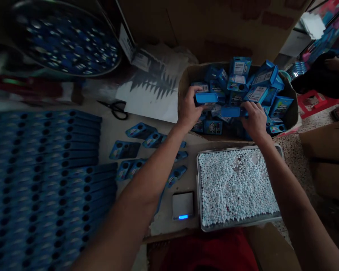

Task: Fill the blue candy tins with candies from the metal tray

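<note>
My left hand (190,109) is closed round a small blue box (206,99), held over a cardboard carton (185,81) heaped with several blue printed boxes (254,84). My right hand (254,119) grips another blue box (231,111) at the carton's near side. Both forearms reach forward from the bottom of the view. Just below the hands lies a metal tray (199,188) full of small white and pale blue pellets.
Rows of flat blue cardboard blanks (45,180) cover the left of the table, with loose ones (142,141) in the middle. Scissors (116,108) lie further back. A small digital scale (182,206) sits left of the tray. A round tray of blue items (67,37) is upper left.
</note>
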A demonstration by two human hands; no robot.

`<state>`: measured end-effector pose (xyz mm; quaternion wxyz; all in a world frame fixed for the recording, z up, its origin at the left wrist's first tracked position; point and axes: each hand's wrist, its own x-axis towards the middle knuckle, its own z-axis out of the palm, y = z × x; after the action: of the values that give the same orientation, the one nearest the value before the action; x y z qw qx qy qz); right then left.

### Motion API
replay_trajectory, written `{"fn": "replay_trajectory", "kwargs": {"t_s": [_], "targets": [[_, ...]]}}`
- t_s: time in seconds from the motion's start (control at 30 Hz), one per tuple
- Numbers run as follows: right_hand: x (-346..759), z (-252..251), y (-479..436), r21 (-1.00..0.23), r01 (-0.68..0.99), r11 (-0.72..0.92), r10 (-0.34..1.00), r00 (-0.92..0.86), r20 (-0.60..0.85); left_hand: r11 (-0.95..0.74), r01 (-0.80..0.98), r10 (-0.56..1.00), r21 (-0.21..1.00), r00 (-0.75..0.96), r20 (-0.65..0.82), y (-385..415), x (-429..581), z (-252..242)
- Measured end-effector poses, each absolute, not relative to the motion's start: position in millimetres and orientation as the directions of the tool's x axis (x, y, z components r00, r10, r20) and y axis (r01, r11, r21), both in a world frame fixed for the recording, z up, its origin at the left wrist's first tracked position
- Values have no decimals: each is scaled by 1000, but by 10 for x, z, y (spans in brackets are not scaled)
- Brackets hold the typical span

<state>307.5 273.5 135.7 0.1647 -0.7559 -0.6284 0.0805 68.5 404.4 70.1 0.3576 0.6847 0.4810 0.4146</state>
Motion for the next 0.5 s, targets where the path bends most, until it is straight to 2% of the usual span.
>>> {"fn": "replay_trajectory", "kwargs": {"t_s": [0.07,0.13,0.17,0.2,0.27,0.37,0.5], "targets": [[2919,1411,2471,-669,720,-183,941,326,93,-253,309,967,917,115,228,3764,520,930],[2712,1428,2206,-923,320,-214,919,387,-79,-165,195,986,967,10,167,3450,390,1080],[2611,1424,2086,-965,94,-245,906,376,-194,-99,112,994,989,-37,103,3293,344,1128],[2525,1413,1982,-953,-102,-286,889,344,-303,-19,26,998,999,-65,21,3140,309,1160],[2413,1370,1823,-865,-338,-371,834,289,-470,147,-113,985,983,-70,-155,2868,267,1188],[2399,1273,1688,-750,-463,-472,734,265,-625,335,-175,935,926,-60,-350,2570,237,1157],[2481,1182,1596,-654,-554,-515,648,247,-720,565,-170,812,808,-59,-581,2334,214,1008]]}}
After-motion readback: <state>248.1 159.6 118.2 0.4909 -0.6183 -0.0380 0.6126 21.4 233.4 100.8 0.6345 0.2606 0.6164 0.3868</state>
